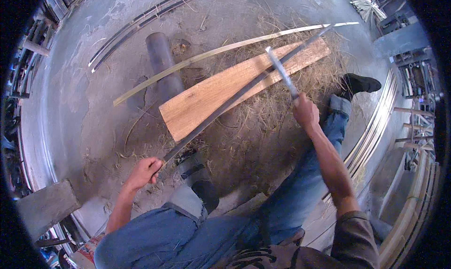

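Observation:
My left hand (144, 171) is closed around the near end of a long dark strip (216, 114), which looks like split bamboo. It slants up to the far right across a wooden board (202, 97). In my right hand (307, 113) is the handle of a knife (283, 74) with a straight, pale metallic blade. The blade points away from me and to the left, its tip near the strip over the board; whether the two touch I cannot tell. A pale bamboo strip (188, 62) lies beyond the board, across a dark cylinder (162, 57).
Thin shavings (268, 109) litter the floor around the board. Two dark strips (141, 22) lie at the far left. Bundled pale strips (376, 123) lie at the right, near my shoe (361, 83). A grey block (47, 208) stands at the near left.

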A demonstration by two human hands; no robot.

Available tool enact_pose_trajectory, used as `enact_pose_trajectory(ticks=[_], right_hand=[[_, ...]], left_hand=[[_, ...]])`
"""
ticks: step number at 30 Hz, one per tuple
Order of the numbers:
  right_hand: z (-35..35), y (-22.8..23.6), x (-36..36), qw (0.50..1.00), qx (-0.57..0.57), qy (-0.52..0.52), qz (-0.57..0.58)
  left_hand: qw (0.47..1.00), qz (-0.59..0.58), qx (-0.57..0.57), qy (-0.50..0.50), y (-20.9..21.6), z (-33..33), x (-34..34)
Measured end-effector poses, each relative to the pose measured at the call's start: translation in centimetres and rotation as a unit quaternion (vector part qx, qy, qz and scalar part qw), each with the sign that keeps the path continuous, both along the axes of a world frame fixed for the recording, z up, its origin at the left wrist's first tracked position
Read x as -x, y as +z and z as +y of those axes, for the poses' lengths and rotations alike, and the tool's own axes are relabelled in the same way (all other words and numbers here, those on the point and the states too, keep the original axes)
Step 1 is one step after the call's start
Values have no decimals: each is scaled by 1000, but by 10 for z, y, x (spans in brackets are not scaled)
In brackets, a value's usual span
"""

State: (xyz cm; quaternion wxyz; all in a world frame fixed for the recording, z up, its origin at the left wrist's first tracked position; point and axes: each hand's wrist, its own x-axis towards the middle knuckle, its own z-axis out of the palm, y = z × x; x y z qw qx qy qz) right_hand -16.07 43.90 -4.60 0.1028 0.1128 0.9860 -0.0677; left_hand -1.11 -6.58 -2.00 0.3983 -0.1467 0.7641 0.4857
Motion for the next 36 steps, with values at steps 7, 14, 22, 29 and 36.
enact_pose_trajectory(ticks=[7, 14, 22, 29, 36], right_hand=[[-151, -47, -127, 982, 103, 159, -10], [-195, 15, -148, 945, 254, 147, -145], [-130, 3, -100, 973, 197, 58, -102], [-76, -23, -86, 986, 139, 84, -38], [43, -44, 14, 986, -140, 26, 81]], left_hand=[[999, -28, -18, -6, 3, 11, 20], [999, -45, -9, -1, 7, -2, 8], [997, -74, -19, 16, 4, -28, -5], [996, -85, 0, 8, 15, -34, -14], [995, -94, 15, 16, 8, -61, -33]])
